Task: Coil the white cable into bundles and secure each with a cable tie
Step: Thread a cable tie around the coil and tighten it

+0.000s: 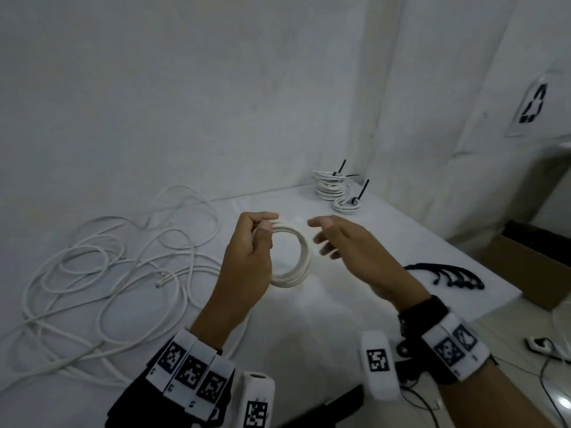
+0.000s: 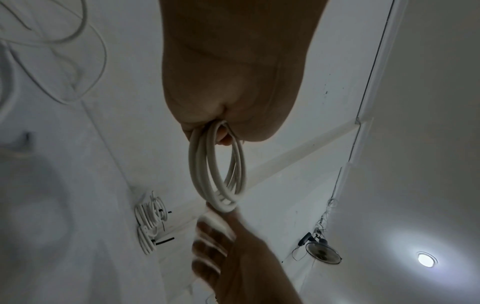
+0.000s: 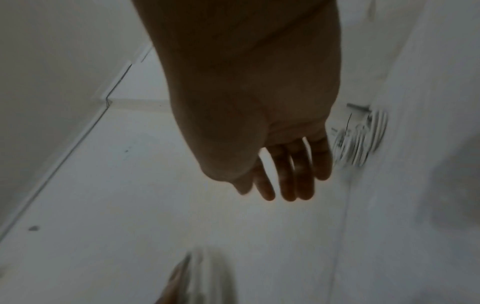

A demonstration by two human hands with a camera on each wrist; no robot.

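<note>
My left hand (image 1: pixel 247 257) pinches a white cable coil (image 1: pixel 296 257) at its upper left rim, fingers and thumb curled round the loops. The coil hangs above the white table (image 1: pixel 386 242), ring plane facing me, several turns stacked; in the left wrist view it reads as a narrow oval running away from the palm. My right hand (image 1: pixel 349 248) sits just beside the coil's right rim, fingers relaxed and spread, holding nothing; contact with the coil I cannot tell. Loose white cable (image 1: pixel 108 273) sprawls over the table's left half. 2 tied bundles (image 1: pixel 336 189) sit near the far edge at the wall. Black cable ties (image 1: pixel 448 276) lie near the right edge, cardboard box (image 1: pixel 531 267) beyond.
</note>
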